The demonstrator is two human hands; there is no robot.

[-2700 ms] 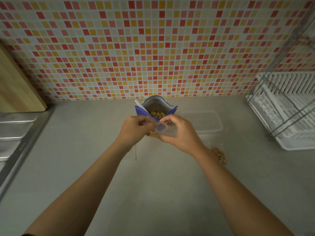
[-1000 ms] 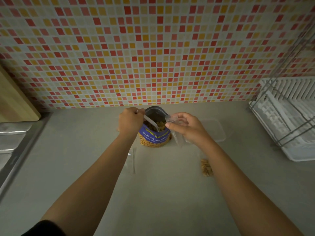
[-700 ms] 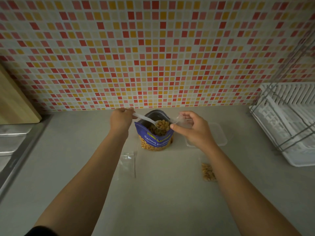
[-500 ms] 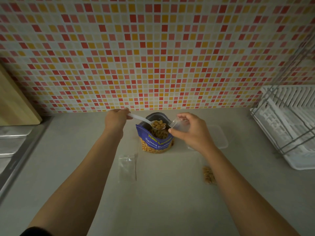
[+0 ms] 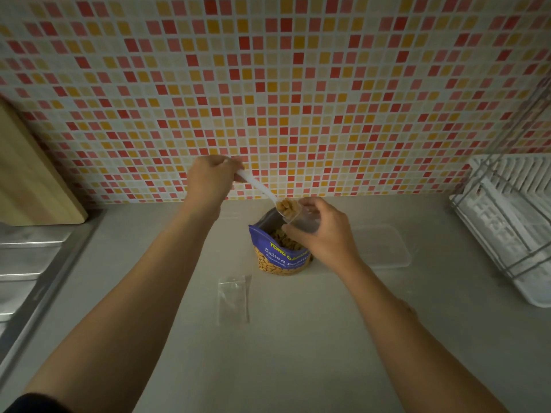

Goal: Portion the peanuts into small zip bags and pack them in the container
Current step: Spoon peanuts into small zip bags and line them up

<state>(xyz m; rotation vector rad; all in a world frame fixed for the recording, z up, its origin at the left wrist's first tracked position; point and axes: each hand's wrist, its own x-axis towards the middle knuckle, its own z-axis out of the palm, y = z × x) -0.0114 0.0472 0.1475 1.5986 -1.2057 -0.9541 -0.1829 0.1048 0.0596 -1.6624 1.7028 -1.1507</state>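
At the centre of the frame, the left hand (image 5: 210, 177) grips a white spoon (image 5: 259, 186) heaped with peanuts (image 5: 286, 206) at the mouth of a small zip bag (image 5: 305, 220) held in the right hand's (image 5: 323, 234) curled fingers, just above the open blue peanut pouch (image 5: 280, 253), with the clear container (image 5: 384, 248) to its right.

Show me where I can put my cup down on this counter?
Bare counter lies between the two forearms, nearer than the flat zip bag. More lies between the sink and the left forearm. It is crowded around the peanut bag, where left hand and right hand work.
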